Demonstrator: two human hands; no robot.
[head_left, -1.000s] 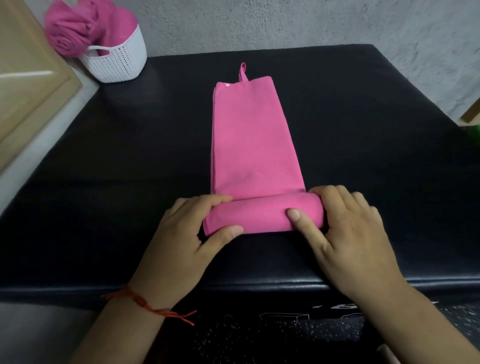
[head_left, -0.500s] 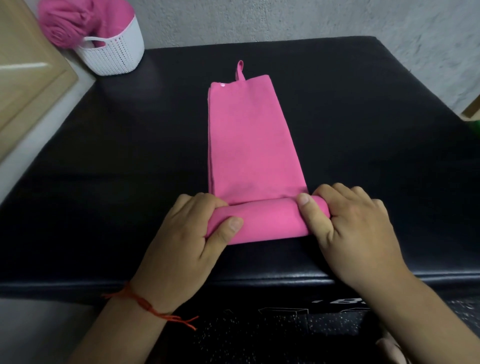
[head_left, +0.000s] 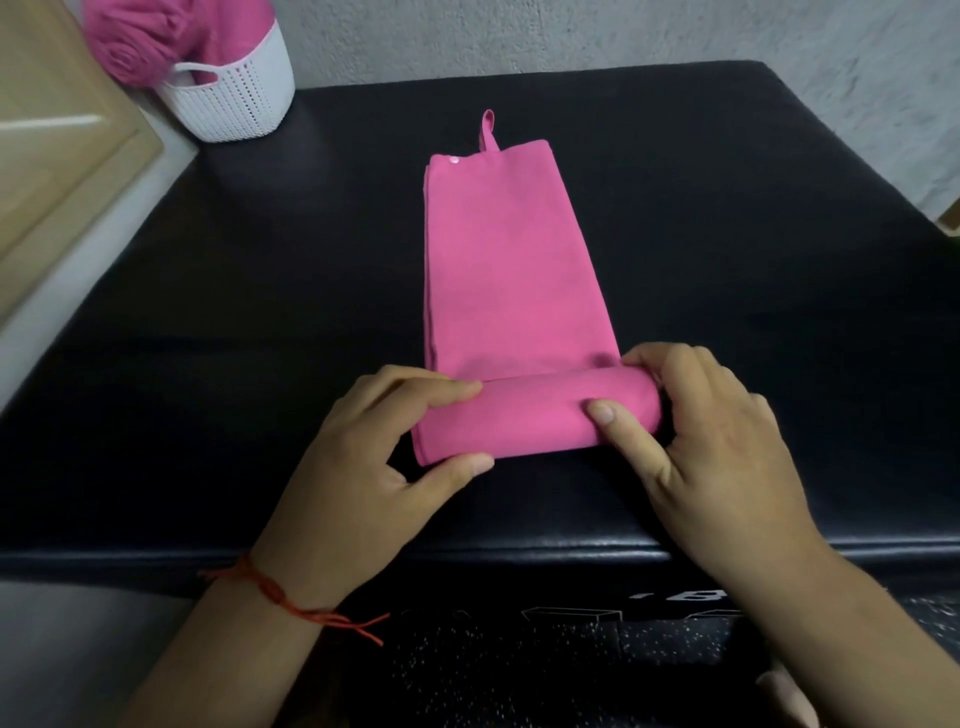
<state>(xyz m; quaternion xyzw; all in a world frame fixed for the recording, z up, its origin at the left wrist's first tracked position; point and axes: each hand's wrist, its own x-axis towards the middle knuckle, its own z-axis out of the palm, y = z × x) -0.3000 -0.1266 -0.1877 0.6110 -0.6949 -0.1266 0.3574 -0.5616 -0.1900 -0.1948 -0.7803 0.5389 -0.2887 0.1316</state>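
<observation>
Left wrist: a red thread bracelet (head_left: 291, 605) is tied round it, just short of the near edge of the black padded worktop (head_left: 208, 364).
Left hand (head_left: 363, 457): its grip is closed on the left end of the roll, with the thumb at the near side and the fingers curled over the top.
Right hand (head_left: 727, 441): its grip is closed too, with the thumb lying on top of the roll and the fingers wrapped round its right end.
Task's thing: the pink microfibre towel (head_left: 511, 270), folded into a long narrow strip, lies flat down the middle of the worktop. Its near end is wound into a tight roll (head_left: 540, 415) between both hands, close to the front edge.
Step in hand: rolling the strip up from the near end. I judge it early, since only a short part is wound and most of the length lies flat beyond.
Next move: probably pushing the roll away. That calls for even pressure at both ends so it does not cone or drift sideways. The stacked layers along the left edge could slip.
Far end of towel: a small hanging loop (head_left: 488, 130) sticks out past the edge, with a pale snap stud (head_left: 453, 161) near it.
Container: a white perforated plastic basket (head_left: 239, 98) stands by the far left corner, well apart from the strip.
Contents: rolled pink towels (head_left: 135, 47) bulge above the rim. How many I cannot tell.
Beyond: a pale wooden panel (head_left: 52, 156) at the left and a rough grey wall (head_left: 571, 31) behind.
</observation>
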